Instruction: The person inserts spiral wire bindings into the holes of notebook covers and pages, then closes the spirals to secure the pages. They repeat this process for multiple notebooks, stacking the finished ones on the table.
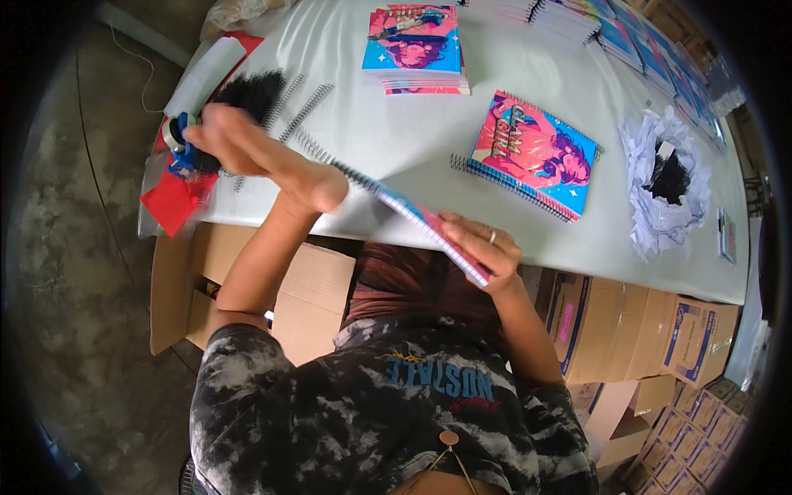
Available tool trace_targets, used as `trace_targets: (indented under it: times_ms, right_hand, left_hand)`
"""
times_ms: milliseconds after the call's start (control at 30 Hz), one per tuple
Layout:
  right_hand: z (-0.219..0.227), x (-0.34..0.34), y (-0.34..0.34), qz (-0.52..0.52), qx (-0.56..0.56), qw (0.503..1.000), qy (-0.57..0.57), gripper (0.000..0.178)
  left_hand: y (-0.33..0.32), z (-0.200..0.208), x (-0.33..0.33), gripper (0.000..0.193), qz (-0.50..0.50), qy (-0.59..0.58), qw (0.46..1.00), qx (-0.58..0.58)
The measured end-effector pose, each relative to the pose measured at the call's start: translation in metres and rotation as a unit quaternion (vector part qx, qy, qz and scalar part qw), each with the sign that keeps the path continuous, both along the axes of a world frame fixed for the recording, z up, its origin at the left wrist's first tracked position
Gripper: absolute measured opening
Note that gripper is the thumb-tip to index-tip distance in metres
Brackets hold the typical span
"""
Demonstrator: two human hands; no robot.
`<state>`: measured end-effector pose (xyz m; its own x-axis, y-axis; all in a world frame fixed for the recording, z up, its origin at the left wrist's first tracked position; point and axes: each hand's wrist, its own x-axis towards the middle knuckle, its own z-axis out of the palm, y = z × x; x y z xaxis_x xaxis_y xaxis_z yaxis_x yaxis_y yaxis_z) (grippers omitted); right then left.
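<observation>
A white table (330, 37) spreads across twelve o'clock. At ten, the blurred left hand (268, 158) has its fingers stretched out beside a black coil (317, 150); near the centre, a notebook (431, 228) shows edge-on, gripped by the right hand (485, 250) at three, with stacked notebooks (536, 157) at two.

On the white table (594, 239), black coils (252, 92) lie just beyond the left fingers (239, 144), a blue tape dispenser (180, 157) beside their tips, a red sheet (169, 206) on their near side. Notebooks (532, 153) lie right of the right fingers (469, 239), crumpled paper (639, 177) farther right, a notebook stack (412, 56) well beyond, and more books (623, 45) far off, beyond and rightward.
</observation>
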<state>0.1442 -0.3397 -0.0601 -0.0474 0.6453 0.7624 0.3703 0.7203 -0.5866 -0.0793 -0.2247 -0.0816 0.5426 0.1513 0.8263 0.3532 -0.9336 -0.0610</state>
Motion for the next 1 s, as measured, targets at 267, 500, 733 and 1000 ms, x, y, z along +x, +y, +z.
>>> trace_targets:
  times_ms: [267, 500, 733, 1000]
  right_hand:
    - [0.002, -0.002, 0.006, -0.023, 0.015, 1.0, 0.001, 0.033]
    - [-0.003, -0.002, 0.014, -0.04, 0.027, 0.999, 0.009, 0.034]
    - [-0.007, -0.008, 0.009, -0.044, 0.018, 0.998, 0.027, 0.034]
    - [0.001, -0.015, 0.007, -0.032, -0.021, 0.999, 0.026, 0.033]
  left_hand:
    - [-0.005, 0.029, 0.017, 0.112, -0.04, -0.027, 0.997, 0.052]
    - [-0.012, 0.024, 0.028, 0.106, -0.08, 0.019, 0.992, 0.095]
    - [-0.025, -0.007, 0.028, 0.103, -0.11, 0.083, 0.989, -0.055]
    - [-0.031, 0.01, 0.04, 0.096, -0.046, 0.04, 0.995, -0.082]
